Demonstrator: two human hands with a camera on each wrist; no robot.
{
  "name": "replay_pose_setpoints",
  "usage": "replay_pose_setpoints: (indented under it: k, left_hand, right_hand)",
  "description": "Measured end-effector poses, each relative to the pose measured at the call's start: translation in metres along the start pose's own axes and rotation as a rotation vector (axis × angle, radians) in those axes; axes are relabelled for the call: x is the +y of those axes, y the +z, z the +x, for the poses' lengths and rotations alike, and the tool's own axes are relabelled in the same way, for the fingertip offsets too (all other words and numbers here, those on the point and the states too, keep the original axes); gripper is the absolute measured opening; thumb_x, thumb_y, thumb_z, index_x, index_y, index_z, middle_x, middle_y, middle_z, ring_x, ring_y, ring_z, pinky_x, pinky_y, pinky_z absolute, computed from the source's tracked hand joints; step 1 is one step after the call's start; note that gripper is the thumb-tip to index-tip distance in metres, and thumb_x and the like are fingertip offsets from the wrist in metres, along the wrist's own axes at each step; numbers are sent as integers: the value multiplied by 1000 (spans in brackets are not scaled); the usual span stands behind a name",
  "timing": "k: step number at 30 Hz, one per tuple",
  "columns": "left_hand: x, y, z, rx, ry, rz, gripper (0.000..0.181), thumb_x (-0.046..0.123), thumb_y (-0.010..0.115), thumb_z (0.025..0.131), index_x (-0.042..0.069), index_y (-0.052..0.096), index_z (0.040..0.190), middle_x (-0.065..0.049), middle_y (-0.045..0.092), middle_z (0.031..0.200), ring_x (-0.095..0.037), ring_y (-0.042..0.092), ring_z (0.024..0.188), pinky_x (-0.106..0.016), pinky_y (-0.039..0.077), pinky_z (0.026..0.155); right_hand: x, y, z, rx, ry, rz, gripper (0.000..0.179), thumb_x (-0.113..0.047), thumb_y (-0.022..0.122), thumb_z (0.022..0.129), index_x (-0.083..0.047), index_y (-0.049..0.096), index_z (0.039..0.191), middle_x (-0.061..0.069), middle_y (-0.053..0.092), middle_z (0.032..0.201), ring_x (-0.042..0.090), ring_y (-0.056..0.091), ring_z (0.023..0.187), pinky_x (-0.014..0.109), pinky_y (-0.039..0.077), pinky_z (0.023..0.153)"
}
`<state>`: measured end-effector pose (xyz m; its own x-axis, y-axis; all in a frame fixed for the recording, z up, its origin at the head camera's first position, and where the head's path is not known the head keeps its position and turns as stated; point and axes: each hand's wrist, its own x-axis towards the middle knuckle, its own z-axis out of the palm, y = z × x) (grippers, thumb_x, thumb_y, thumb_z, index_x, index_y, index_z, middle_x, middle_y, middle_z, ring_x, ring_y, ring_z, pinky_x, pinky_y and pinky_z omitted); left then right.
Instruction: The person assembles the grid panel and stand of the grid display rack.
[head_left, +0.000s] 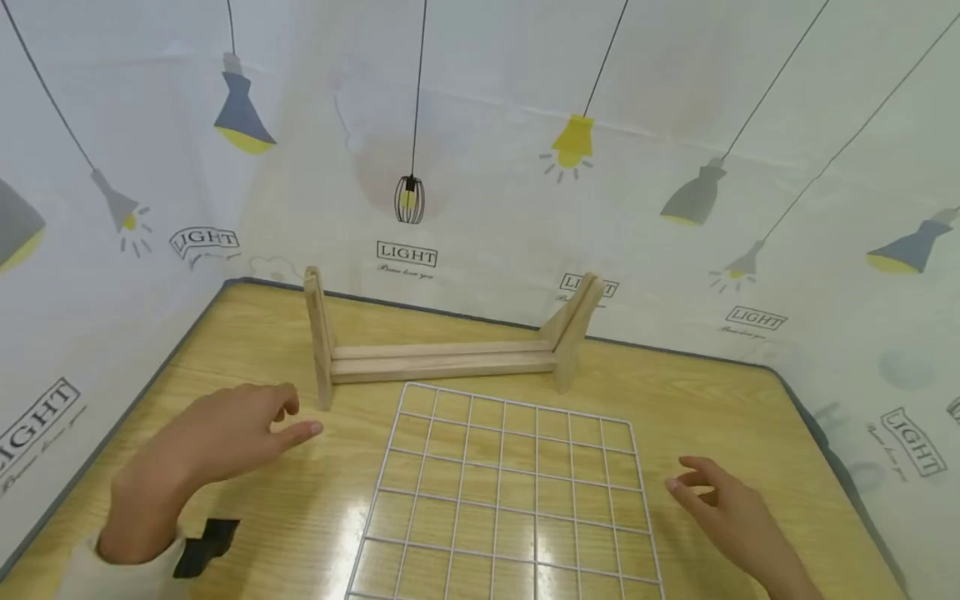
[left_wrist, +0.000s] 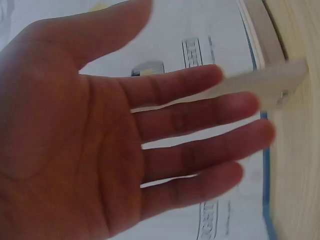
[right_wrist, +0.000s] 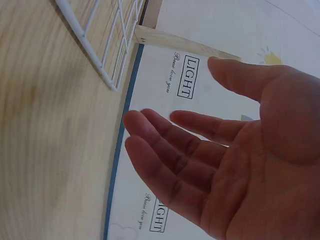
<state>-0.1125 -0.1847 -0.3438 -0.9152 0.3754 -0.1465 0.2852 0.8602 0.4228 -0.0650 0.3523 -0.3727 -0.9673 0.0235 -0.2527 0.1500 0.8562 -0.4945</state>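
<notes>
A white wire grid panel point(head_left: 498, 504) lies on the wooden table, its near edge cut off by the head view. Behind it stands a pale wooden frame point(head_left: 442, 364) with two upright ends joined by crossbars. My left hand point(head_left: 225, 433) hovers left of the grid, close to the frame's left upright, holding nothing. In the left wrist view its fingers point(left_wrist: 200, 102) are spread and nearly straight. To the right of the grid is my right hand point(head_left: 723, 512), apart from it, with fingers loosely bent around nothing. The right wrist view shows its palm point(right_wrist: 245, 185) and the grid's corner beyond.
The wood-grain table point(head_left: 712, 408) has a dark edge along the back and sides. White sheeting point(head_left: 495, 208) printed with lamps and LIGHT labels rises behind and beside it. A black strap-like piece point(head_left: 206, 547) is at the left sleeve.
</notes>
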Motion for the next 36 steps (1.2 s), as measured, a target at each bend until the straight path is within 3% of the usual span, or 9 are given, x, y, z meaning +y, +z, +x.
replay_pose_setpoints:
  k: [5,8,12,16,18,22,29,36]
  left_hand:
    - [19,24,16,-95,13,-84,46,54,50,85,11,59,100,-2,63,94,-11,58,76,-34,50,66]
    - [32,41,24,-138,-19,-136,41,47,55,85,8,60,96,-1,60,85,-11,54,69,-32,47,60]
    - [44,60,31,-172,-27,-251,27,35,61,84,10,58,74,2,47,60,-10,41,52,-25,37,47]
    - [49,73,37,-206,14,-361,27,27,63,84,8,58,65,0,52,50,-10,47,42,-20,37,40]
    - [49,77,39,-223,14,-401,26,22,64,84,7,59,64,-3,55,48,-13,51,39,-21,41,39]
    - [49,82,42,-197,-11,-420,21,9,62,84,4,57,64,-4,56,49,-15,55,38,-24,48,40]
    - [44,85,45,-227,-15,-423,26,-1,50,78,3,56,53,-4,55,45,-15,55,36,-26,48,38]
    - [44,79,45,-248,26,-523,14,7,43,89,2,46,76,-8,59,55,-20,58,44,-29,48,41]
  right_hand:
    - [4,10,0,-101,111,54,51,-50,52,86,-4,57,108,7,63,90,17,60,67,30,52,55]
    - [6,13,-3,-195,123,72,43,-45,56,85,-4,60,95,5,61,78,17,58,64,31,51,52]
    - [9,16,-6,-291,67,121,38,-40,57,86,-3,59,83,5,58,72,18,57,64,32,52,51]
    - [9,20,-2,-307,-22,150,34,-35,59,86,-2,59,77,5,56,66,16,53,59,31,51,49]
    - [9,23,0,-305,-55,159,32,-32,60,86,-2,59,76,5,56,64,16,54,57,30,50,48]
    - [11,27,3,-295,-65,183,29,-28,62,84,-1,59,76,5,58,64,17,57,57,30,51,50]
    - [16,32,10,-319,-82,258,26,-20,59,87,3,58,75,8,58,65,18,58,56,31,53,50]
    - [23,31,12,-356,-149,272,26,-17,59,87,4,54,74,7,55,63,13,54,53,28,50,46]
